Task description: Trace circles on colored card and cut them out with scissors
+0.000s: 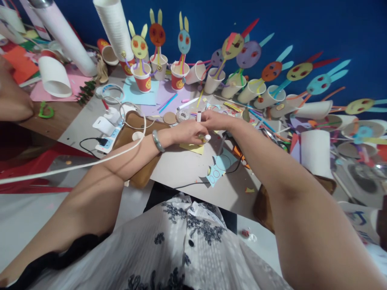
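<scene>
With fingers (202, 129) of left hand (189, 132), grasped white-ended item (207, 137) inward of table's (178, 169) near edge. Could not tell right hand's (215, 120) grip.

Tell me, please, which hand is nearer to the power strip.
Left. The left hand is to the right of the power strip, apart from it; the right hand is farther right, beyond the left hand.

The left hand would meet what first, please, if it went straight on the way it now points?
Most likely the right hand, just beyond the left hand in that line, though depth is unclear from this one view.
</scene>
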`<move>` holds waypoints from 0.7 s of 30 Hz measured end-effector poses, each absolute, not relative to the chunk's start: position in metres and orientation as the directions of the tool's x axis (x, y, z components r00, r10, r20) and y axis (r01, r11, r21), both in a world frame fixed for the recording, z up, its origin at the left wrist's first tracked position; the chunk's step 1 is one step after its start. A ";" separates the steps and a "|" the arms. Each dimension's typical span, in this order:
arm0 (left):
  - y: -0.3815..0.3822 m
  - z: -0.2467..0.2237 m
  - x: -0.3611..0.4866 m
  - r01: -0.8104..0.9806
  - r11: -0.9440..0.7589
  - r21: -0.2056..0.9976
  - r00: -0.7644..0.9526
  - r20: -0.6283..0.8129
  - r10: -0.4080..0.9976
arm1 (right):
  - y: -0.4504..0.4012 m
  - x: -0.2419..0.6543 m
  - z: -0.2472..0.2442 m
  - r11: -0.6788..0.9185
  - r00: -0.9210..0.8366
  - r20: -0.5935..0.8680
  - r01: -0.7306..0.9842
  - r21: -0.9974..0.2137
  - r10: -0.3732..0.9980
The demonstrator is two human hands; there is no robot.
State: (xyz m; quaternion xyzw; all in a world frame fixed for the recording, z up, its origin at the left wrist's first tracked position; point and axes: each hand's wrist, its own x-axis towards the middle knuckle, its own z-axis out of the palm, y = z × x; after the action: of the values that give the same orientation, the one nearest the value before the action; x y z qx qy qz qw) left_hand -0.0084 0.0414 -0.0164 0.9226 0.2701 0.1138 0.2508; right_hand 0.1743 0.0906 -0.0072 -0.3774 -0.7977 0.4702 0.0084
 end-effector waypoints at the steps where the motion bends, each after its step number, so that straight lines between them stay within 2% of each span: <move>1: 0.041 -0.016 -0.008 0.447 -0.729 0.519 0.827 0.072 0.558 | 0.090 0.174 -0.007 0.272 -0.714 -0.342 0.595 -0.757 0.611; 12: 0.042 -0.017 -0.008 0.457 -0.722 0.520 0.822 0.062 0.566 | 0.091 0.178 -0.010 0.248 -0.662 -0.373 0.649 -0.719 0.650; 21: 0.041 -0.014 -0.008 0.463 -0.713 0.526 0.820 0.053 0.570 | 0.087 0.183 -0.011 0.217 -0.663 -0.335 0.606 -0.765 0.669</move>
State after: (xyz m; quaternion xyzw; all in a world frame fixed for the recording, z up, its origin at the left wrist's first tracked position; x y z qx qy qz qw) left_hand -0.0076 0.0412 -0.0138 0.9195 0.2808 0.1061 0.2538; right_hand 0.1831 0.0870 -0.0111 -0.4092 -0.7794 0.4733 0.0334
